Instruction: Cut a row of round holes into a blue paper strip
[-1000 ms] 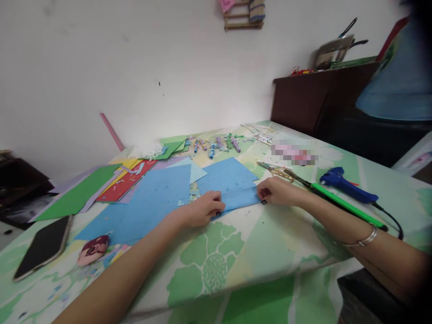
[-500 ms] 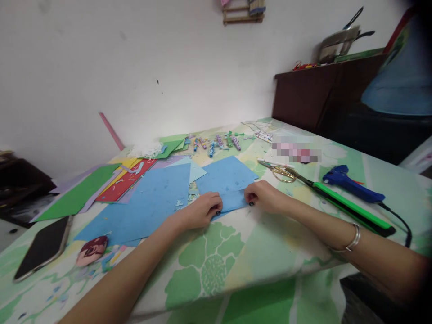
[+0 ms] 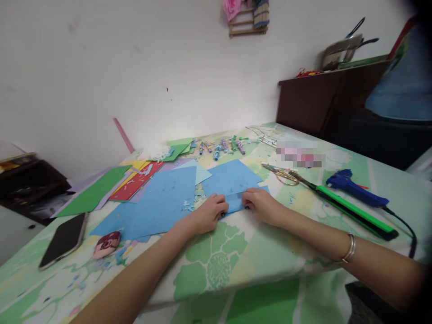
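Pinched blue paper strip (image 3: 235, 203) left of gold-handled scissors (image 3: 289, 177), left hand (image 3: 211, 214) and right hand (image 3: 261, 205) apart from each other, fingers of both clamped on it.

Judged light, thin, bendy, easy to crease or tear; best gripped flat by fingertips near both ends. Counted, going by the scissors: one strip left; one green-and-black tool (image 3: 354, 212) just beside, running off right; one blue glue gun (image 3: 357, 187) right; six small paper rolls (image 3: 217, 153) beyond, leftward; one pink-and-maroon item (image 3: 107, 245) far left; one phone (image 3: 64, 240) farthest left. Couldn't count overlapped blue sheets (image 3: 165, 195) leftward.
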The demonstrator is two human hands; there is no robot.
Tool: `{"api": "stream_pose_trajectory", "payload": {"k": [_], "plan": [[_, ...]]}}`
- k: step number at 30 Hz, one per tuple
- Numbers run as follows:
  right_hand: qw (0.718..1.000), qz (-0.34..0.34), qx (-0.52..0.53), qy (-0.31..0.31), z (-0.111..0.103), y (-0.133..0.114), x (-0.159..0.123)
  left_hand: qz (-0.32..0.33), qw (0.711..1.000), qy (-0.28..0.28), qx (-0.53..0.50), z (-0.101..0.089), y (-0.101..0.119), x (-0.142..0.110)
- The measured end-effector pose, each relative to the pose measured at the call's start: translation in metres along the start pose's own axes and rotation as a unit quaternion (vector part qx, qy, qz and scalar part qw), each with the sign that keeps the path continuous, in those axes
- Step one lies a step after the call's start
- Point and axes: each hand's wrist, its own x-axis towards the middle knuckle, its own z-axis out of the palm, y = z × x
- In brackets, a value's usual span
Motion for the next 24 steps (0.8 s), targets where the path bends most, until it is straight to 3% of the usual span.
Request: {"api": "stream_pose_trajectory", "payload": {"k": [10, 16, 24], "plan": [[0.994, 0.023, 0.069, -0.082, -0.014, 0.008, 0.025, -0.023, 0.999, 0.037, -0.003, -0.002, 0.004, -0.002], [0.993, 0.023, 0.097, -0.065, -0.009, 0.013, 0.015, -0.030, 0.998, 0.051, 0.006, 0.009, 0.010, 0.007], [0.998, 0.024, 0.042, -0.050, -0.010, -0.002, 0.015, -0.050, 0.997, 0.059, -0.022, 0.010, 0.013, 0.009]]}}
